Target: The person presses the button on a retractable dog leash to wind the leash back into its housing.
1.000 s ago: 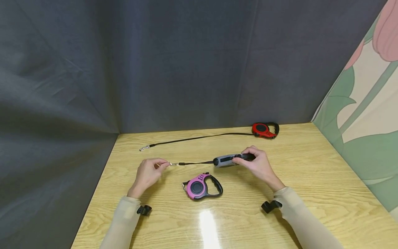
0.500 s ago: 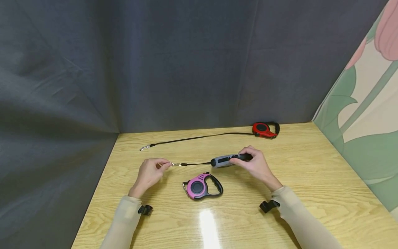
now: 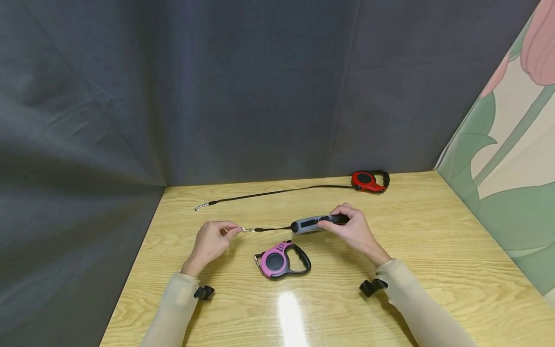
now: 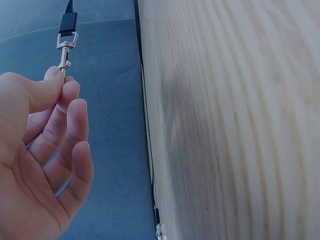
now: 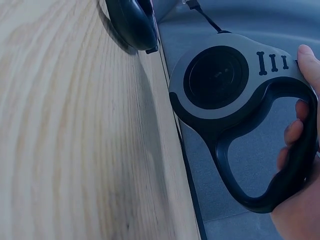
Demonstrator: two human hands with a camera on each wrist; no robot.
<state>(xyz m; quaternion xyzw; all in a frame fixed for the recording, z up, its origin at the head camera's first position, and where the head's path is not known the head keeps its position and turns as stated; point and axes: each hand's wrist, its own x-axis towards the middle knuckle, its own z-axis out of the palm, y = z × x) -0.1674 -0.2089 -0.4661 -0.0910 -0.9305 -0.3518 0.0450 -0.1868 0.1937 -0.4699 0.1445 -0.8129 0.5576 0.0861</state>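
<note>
My right hand (image 3: pixel 353 230) grips the black handle of a grey retractable dog leash (image 3: pixel 309 225), its thumb near the top button. In the right wrist view the grey casing (image 5: pixel 257 47) stands on edge, with fingers through the handle loop. A short black strap (image 3: pixel 275 229) runs left from the casing to a metal snap hook (image 3: pixel 248 230). My left hand (image 3: pixel 211 243) pinches that hook's end between thumb and forefinger; the left wrist view shows the hook (image 4: pixel 65 56) with the other fingers loosely curled. Just below the strap a pink retractable leash (image 3: pixel 275 260) lies flat on the table.
A red retractable leash (image 3: pixel 364 179) lies at the back right of the wooden table (image 3: pixel 433 241). Its black strap (image 3: pixel 277 192) stretches left across the back to a metal hook (image 3: pixel 202 206). A dark curtain (image 3: pixel 260 96) stands behind, and a floral cloth (image 3: pixel 511 159) hangs at right.
My right hand has shifted slightly left with the grey leash, and my left hand slightly right with the hook. The strap between them looks shorter. The pink and red leashes have stayed put.
</note>
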